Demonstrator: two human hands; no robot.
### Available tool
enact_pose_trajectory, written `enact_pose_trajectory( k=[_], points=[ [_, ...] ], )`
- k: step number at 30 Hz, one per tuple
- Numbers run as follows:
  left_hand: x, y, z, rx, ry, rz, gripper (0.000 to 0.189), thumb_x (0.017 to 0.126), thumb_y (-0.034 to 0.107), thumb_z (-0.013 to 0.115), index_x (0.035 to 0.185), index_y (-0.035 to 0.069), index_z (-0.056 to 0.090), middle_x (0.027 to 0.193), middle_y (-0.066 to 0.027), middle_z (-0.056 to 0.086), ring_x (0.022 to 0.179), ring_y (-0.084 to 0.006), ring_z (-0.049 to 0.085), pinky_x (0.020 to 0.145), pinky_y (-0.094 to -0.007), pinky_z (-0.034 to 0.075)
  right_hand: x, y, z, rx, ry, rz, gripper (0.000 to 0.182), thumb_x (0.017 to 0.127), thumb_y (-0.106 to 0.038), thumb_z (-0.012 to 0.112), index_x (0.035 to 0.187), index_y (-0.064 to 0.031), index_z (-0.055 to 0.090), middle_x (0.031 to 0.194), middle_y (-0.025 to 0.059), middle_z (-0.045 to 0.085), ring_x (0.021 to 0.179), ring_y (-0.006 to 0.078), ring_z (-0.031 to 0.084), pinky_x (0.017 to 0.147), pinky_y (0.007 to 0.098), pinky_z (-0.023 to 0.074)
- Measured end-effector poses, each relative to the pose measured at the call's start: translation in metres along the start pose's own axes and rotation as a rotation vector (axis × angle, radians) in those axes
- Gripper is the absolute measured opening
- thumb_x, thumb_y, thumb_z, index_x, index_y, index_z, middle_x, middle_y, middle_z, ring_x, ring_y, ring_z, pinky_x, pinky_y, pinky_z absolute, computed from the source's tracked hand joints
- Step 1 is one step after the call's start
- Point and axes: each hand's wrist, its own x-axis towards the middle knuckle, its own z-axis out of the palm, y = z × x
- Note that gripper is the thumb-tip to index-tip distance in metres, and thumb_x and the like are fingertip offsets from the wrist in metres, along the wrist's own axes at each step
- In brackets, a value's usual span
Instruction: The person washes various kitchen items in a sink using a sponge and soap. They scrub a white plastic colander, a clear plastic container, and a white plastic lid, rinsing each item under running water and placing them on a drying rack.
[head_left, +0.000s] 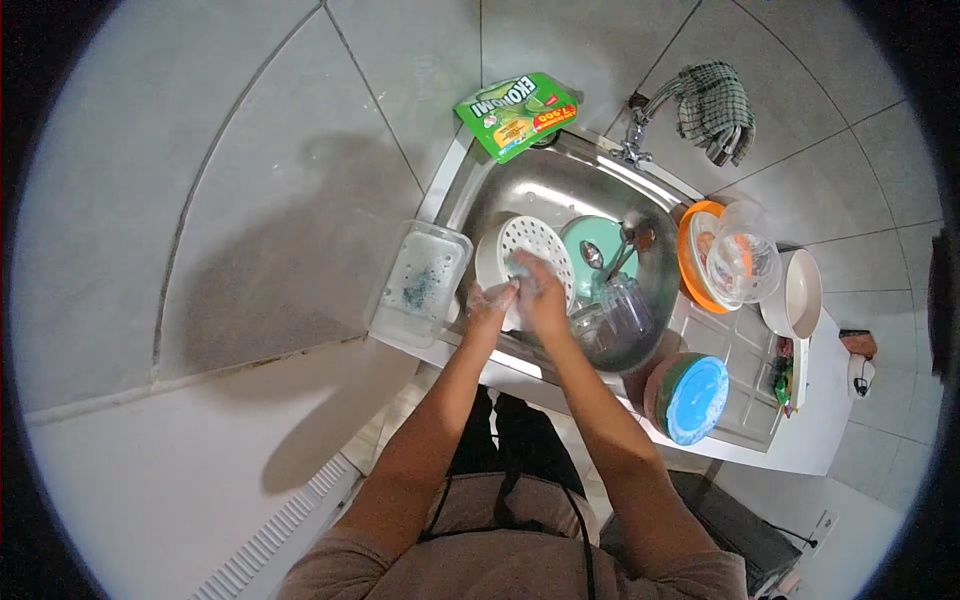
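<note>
A white perforated strainer bowl (543, 234) is tilted inside the stainless-steel sink (517, 176), its holed face towards the right. At its near edge, my left hand (491, 301) grips it with soapy fingers. My right hand (540, 291) lies across the holed face, blurred and foamy; whether it holds a sponge is hidden. Beside the strainer rests a mint-green plate (581, 234), with several metal spoons (592, 255) on it. Clear glasses (628, 307) lie near the sink's front right.
A clear plastic container (420, 289) of sudsy water stands on the left rim. Behind are a green Ekonomi soap pouch (517, 116) and the faucet (634, 142) with a checked cloth (712, 105). Rightward stand stacked orange dishes (694, 289), a white saucepan (801, 296) and blue-topped stacked bowls (697, 401).
</note>
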Motion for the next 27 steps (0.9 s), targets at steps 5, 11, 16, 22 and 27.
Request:
enact_pose_trajectory(
  k=[5,11,16,22,27],
  points=[
    [-0.002,0.003,0.003,0.109,0.029,-0.051,0.067,0.065,0.022,0.069,0.117,-0.001,0.031,0.104,-0.0151,0.051,0.096,-0.0216,0.049,0.082,-0.0313,0.040,-0.015,0.002,-0.023,-0.057,0.002,0.029,0.036,0.071,0.004,0.048,0.104,-0.0057,0.057,0.105,0.0172,0.056,0.101,0.0293,0.053,0.087,0.0338,0.0407],
    [-0.005,0.001,0.005,0.058,-0.051,0.034,0.069,0.061,0.013,0.070,0.113,0.002,0.026,0.102,-0.0145,0.046,0.089,-0.0224,0.051,0.078,-0.0341,0.044,0.015,0.039,-0.030,0.218,0.216,0.370,0.035,0.076,0.000,0.047,0.110,-0.0046,0.054,0.102,0.0163,0.058,0.099,0.0213,0.053,0.084,0.0289,0.0407],
    [0.002,-0.008,0.006,-0.082,-0.038,-0.036,0.069,0.061,0.013,0.070,0.114,0.004,0.026,0.107,-0.0136,0.046,0.097,-0.0217,0.049,0.083,-0.0337,0.041,0.028,-0.006,-0.008,0.109,-0.004,0.103,0.036,0.075,0.004,0.044,0.106,-0.0058,0.056,0.106,0.0142,0.058,0.099,0.0231,0.055,0.085,0.0294,0.0411],
    [-0.004,0.002,0.008,-0.210,0.022,0.073,0.062,0.066,0.014,0.064,0.116,0.005,0.028,0.106,-0.0114,0.046,0.100,-0.0212,0.047,0.085,-0.0332,0.040,0.006,-0.007,-0.007,0.111,-0.191,-0.087,0.033,0.066,0.007,0.046,0.094,-0.0040,0.060,0.103,0.0142,0.058,0.099,0.0291,0.055,0.086,0.0335,0.0417],
    [-0.013,0.031,0.013,0.187,-0.041,-0.110,0.067,0.068,0.015,0.064,0.120,0.001,0.025,0.111,-0.0141,0.044,0.100,-0.0209,0.047,0.085,-0.0312,0.039,0.060,0.015,0.000,-0.101,0.209,-0.021,0.026,0.067,0.003,0.050,0.089,-0.0035,0.060,0.090,0.0161,0.059,0.083,0.0324,0.056,0.078,0.0366,0.0433]
  ],
)
